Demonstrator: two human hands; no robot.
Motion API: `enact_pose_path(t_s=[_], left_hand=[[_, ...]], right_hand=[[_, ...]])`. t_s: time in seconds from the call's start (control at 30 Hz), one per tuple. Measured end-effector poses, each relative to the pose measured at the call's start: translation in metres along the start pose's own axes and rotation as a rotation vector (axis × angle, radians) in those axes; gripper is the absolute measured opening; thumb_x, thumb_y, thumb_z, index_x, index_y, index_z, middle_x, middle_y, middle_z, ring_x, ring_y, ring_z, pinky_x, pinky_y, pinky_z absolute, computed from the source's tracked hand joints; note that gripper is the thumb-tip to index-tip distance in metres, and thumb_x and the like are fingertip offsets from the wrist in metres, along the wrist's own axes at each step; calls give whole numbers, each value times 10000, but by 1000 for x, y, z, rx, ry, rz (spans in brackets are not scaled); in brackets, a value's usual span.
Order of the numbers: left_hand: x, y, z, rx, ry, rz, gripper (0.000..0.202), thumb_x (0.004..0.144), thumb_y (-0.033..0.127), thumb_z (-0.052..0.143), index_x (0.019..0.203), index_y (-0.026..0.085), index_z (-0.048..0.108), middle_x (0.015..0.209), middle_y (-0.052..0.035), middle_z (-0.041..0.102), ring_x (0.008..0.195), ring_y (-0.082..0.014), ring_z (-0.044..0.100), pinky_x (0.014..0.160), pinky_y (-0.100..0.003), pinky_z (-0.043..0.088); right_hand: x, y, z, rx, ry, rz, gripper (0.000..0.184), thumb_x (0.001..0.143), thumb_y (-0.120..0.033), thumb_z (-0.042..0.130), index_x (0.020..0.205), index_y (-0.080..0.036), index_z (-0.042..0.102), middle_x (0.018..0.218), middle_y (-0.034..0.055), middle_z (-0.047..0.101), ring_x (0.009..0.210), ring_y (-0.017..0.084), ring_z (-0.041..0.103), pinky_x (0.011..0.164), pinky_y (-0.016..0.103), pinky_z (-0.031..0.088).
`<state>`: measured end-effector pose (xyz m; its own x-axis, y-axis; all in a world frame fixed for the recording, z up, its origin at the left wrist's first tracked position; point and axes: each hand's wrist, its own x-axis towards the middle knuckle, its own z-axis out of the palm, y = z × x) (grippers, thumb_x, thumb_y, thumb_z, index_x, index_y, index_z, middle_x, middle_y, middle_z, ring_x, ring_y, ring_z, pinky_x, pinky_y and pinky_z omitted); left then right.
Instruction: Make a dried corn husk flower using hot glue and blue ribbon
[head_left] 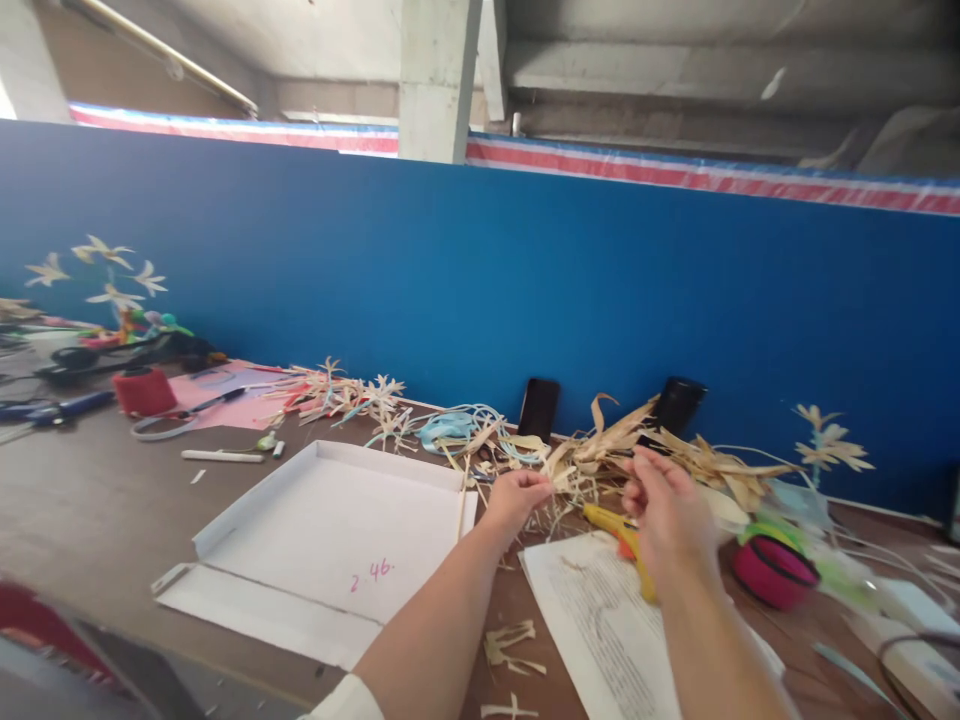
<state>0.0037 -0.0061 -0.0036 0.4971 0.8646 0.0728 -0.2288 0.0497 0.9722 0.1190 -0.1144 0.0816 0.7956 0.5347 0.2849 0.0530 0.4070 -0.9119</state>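
Note:
My left hand (516,505) reaches over the pile of dry husk strips (574,478), thumb and fingertips pinched together. Whatever it pinches blends into the pale strips behind. To its right my right hand (670,505) is raised with fingers curled and pinched, and I cannot make out what is in them. Below and beside that hand lies a yellow glue gun (609,520), partly covered by it. Printed paper sheets (585,610) lie under the right forearm. Cut husk pieces (514,645) are on the table between my arms.
An open white box (300,530) with pink writing stands left of my arms. Two dark phones (539,408) lean at the blue partition (360,270). Light-blue cord (450,430), husk flowers (831,440), a magenta roll (776,572) and a white power strip (904,650) surround the work area.

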Motion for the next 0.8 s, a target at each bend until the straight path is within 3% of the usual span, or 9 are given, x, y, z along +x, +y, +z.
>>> enact_pose_path(t_s=[0.17, 0.27, 0.4, 0.47, 0.53, 0.6, 0.67, 0.7, 0.8], left_hand=[[-4, 4, 0, 40, -2, 10, 281, 575, 372, 700, 712, 132, 650, 572, 18, 564, 485, -60, 439, 485, -186, 324], [-7, 6, 0, 63, -34, -1, 277, 576, 374, 698, 700, 132, 647, 550, 24, 548, 467, -57, 424, 467, -186, 302], [-7, 6, 0, 94, -18, 7, 259, 581, 355, 697, 703, 132, 651, 548, 23, 551, 465, -60, 424, 471, -189, 313], [-6, 5, 0, 91, -3, 11, 238, 577, 335, 700, 691, 132, 653, 550, 20, 559, 473, -64, 435, 484, -191, 332], [-4, 4, 0, 67, 9, 4, 224, 570, 320, 705, 683, 133, 655, 561, 16, 569, 486, -68, 452, 494, -193, 346], [-3, 2, 1, 68, 20, -6, 225, 568, 315, 707, 696, 134, 666, 571, 12, 578, 484, -70, 456, 488, -194, 344], [0, -2, 2, 66, 29, -26, 230, 563, 312, 713, 705, 135, 674, 557, 15, 572, 468, -65, 441, 478, -193, 336], [1, -4, 2, 60, 38, -38, 233, 558, 309, 718, 708, 135, 678, 549, 17, 568, 461, -62, 435, 479, -193, 339], [5, -7, 3, 20, 43, -39, 256, 539, 324, 739, 699, 132, 682, 555, 13, 575, 470, -60, 439, 498, -194, 364]], right_hand=[[25, -37, -66, -752, -143, -62, 351, 665, -467, 614, 886, -197, 644, 788, 58, 656, 585, 159, 554, 473, 251, 402], [32, -22, -99, -1180, -310, -35, 287, 685, -479, 558, 746, -212, 644, 689, 57, 653, 615, 201, 584, 551, 293, 410], [27, 20, -108, -1456, -375, 108, 407, 623, -585, 557, 763, -207, 619, 734, 90, 656, 720, 261, 608, 594, 324, 402], [25, 39, -103, -1496, -397, 142, 457, 575, -601, 584, 776, -191, 604, 762, 107, 652, 748, 273, 606, 606, 331, 402], [28, 51, -99, -1508, -432, 166, 368, 561, -539, 609, 700, -198, 594, 730, 107, 637, 730, 273, 602, 599, 336, 399], [34, 60, -98, -1499, -436, 211, 198, 546, -400, 635, 556, -216, 561, 655, 112, 605, 680, 266, 599, 597, 342, 394], [39, 69, -100, -1479, -432, 236, 243, 534, -383, 643, 404, -245, 490, 546, 116, 548, 611, 274, 584, 587, 372, 381], [41, 73, -102, -1444, -452, 248, 296, 531, -412, 648, 355, -254, 470, 506, 123, 525, 589, 281, 577, 588, 389, 376], [37, 86, -108, -1099, -288, 100, 225, 571, -464, 616, 453, -276, 577, 512, 104, 537, 508, 252, 553, 609, 428, 367]])
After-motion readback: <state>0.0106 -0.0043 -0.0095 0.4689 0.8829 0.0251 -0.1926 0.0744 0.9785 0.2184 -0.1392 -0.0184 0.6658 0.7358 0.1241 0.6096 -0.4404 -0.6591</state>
